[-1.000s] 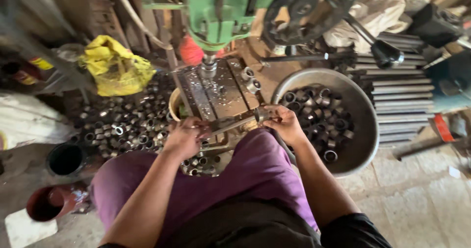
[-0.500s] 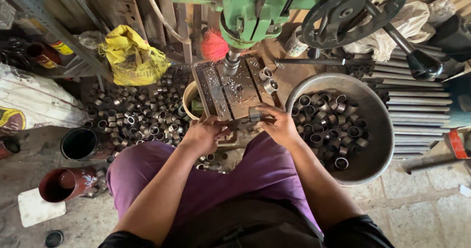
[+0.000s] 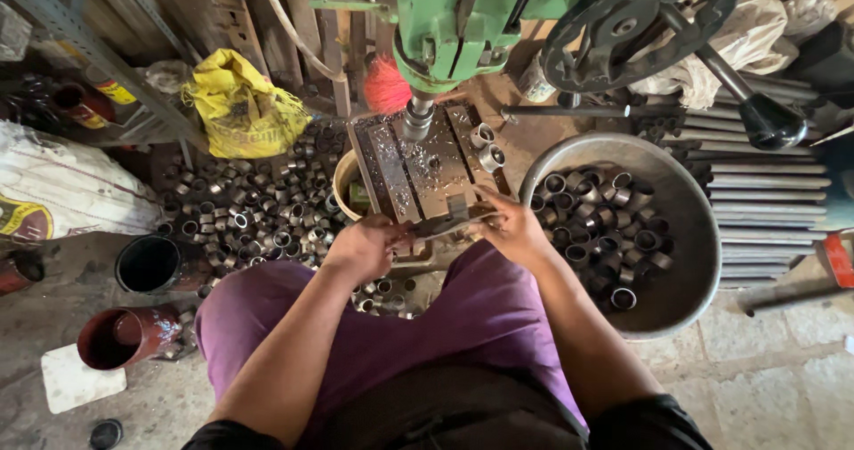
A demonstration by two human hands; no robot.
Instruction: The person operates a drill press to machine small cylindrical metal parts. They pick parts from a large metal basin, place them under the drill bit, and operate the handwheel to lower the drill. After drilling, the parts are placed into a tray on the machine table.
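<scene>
I sit in front of a green drill press [image 3: 454, 14] with a slotted metal work table [image 3: 418, 165] strewn with shavings. My left hand [image 3: 363, 247] and my right hand [image 3: 509, 228] are both at the table's near edge, gripping the two ends of a flat metal bar [image 3: 445, 226] that lies across it. A small metal block [image 3: 457, 206] stands just behind the bar. Two short metal rings [image 3: 486, 146] rest on the table's far right corner. The drill chuck [image 3: 416, 119] hangs above the table's back.
A large metal basin [image 3: 685, 228] of short steel rings stands at my right. A heap of similar rings [image 3: 258, 210] covers the floor at my left, beside a yellow bag [image 3: 238, 103], a black can [image 3: 149, 263] and a red can [image 3: 120, 336]. Steel rods [image 3: 774, 192] lie far right.
The view has shifted so the machine and basin sit further right and lower. My hands stay at the table's near edge on the bar, the right one closer to the block.
</scene>
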